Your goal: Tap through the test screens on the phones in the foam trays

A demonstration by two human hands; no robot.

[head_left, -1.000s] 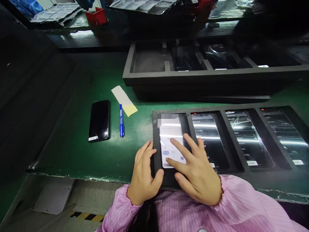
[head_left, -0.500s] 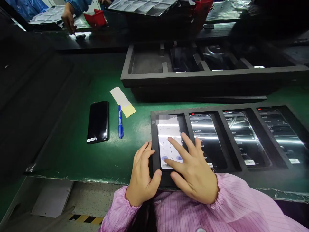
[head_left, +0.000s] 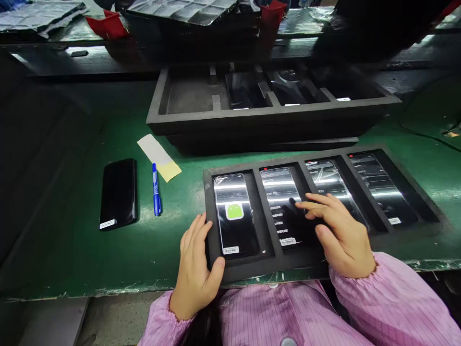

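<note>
A black foam tray (head_left: 268, 263) lies along the bench's front edge with a smartphone in each of its slots. My left hand (head_left: 197, 269) rests open at its left end, thumb on the rim. The leftmost smartphone (head_left: 236, 235) shows a green icon on a dark screen. My right hand (head_left: 340, 235) hovers open over the second smartphone (head_left: 279, 192), index fingertip at the right side of its screen, which lists lines of text; contact I cannot tell. The third smartphone (head_left: 326, 175) is partly hidden by this hand. A fourth smartphone (head_left: 376, 182) lies farthest right.
A loose black smartphone (head_left: 118, 192), a blue marker pen (head_left: 156, 190) and a white-and-yellow paper strip (head_left: 158, 156) lie on the green bench (head_left: 72, 259) at left. Behind stands a deeper foam tray (head_left: 216, 122) holding phones. Red bins (head_left: 108, 26) stand on the far shelf.
My right hand has moved right from the first phone to the second. The first phone's screen went from a dial pad to a green icon. The view has shifted; another person's hand is gone.
</note>
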